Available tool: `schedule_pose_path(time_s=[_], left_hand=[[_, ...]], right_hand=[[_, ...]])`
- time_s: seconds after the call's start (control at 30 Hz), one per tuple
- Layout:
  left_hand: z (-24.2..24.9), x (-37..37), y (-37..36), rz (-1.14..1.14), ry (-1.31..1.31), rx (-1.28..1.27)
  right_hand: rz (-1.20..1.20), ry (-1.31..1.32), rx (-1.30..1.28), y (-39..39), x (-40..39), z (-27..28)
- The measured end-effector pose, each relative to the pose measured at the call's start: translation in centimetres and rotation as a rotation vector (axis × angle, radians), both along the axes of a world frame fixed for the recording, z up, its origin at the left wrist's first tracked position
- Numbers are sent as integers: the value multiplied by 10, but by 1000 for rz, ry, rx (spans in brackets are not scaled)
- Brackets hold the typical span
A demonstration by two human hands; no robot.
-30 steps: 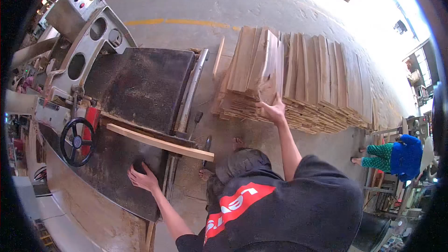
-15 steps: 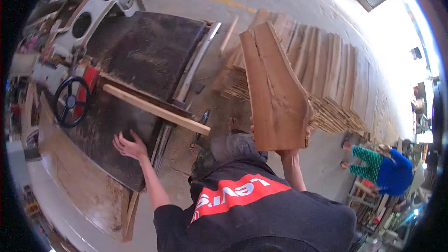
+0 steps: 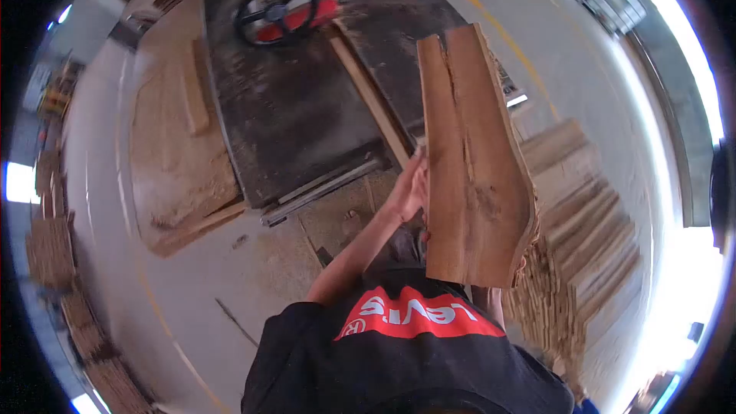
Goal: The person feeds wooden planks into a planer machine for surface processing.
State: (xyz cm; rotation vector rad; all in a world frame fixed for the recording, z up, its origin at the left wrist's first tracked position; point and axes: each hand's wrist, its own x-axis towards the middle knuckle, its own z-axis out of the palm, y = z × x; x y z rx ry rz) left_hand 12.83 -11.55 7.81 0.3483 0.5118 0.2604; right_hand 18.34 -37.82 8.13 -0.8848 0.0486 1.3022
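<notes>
A broad brown wooden board (image 3: 477, 176), with a long crack down its face and a rough, wavy right edge, is held up in front of my chest. My right hand (image 3: 425, 237) grips it from beneath. Only fingertips show at the left side, and the forearm appears below the bottom end. My left hand (image 3: 414, 184) is closed at the board's left edge, its fingers partly behind the wood. Just beyond that hand, a long wooden strip (image 3: 369, 96) lies across the dark saw table (image 3: 295, 119).
A black handwheel (image 3: 276, 12) rises at the table's far side. Sawdust-covered sheet wood (image 3: 172, 161) adjoins the table on the left. Stacked planks (image 3: 586, 222) stand on the floor at right, and more wood piles (image 3: 52, 261) line the far left.
My left hand has come off the saw table to the board's left edge. My view has turned left, bringing the table ahead of me. The board stays in my right hand.
</notes>
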Motion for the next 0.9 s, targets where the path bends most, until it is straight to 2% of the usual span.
schedule_pose_path(time_s=[0.1, 0.13, 0.23, 0.3, 0.33, 0.43, 0.5, 0.53, 0.63, 0.73, 0.83, 0.87, 0.9], left_hand=[[10, -19, 16, 72, -88, 105], [17, -36, 18, 97, 19, 61], [44, -73, 36, 382, 211, 195], [14, -112, 82, 375, 340, 435], [19, -135, 94, 421, 357, 426], [63, -176, 116, 548, 433, 532], [61, -192, 131, 524, 726, 882], [60, -198, 137, 506, 879, 1045], [41, -179, 139, 263, 1424, 1339], [18, -149, 119, 381, 1583, 1394], [34, -132, 102, 300, 1299, 1294], [47, -142, 107, 81, 1156, 1153], [42, -149, 103, 109, 1077, 1225]], right_hand=[[154, -21, -15, 26, 6, -7], [211, -32, -16, 38, 8, -11], [384, -84, -8, 81, 9, -20], [499, -140, -4, 104, 6, -26], [561, -190, -1, 115, 4, -29], [779, -499, 33, 143, -9, -33], [844, -815, 158, 157, -27, -37], [787, -1007, 301, 163, -39, -35], [806, -1457, 380, 169, -62, -14], [788, -1545, 496, 185, -72, 12], [659, -1355, 236, 190, -83, -17], [584, -1352, 110, 192, -83, -28], [437, -1361, 110, 193, -77, -46]])
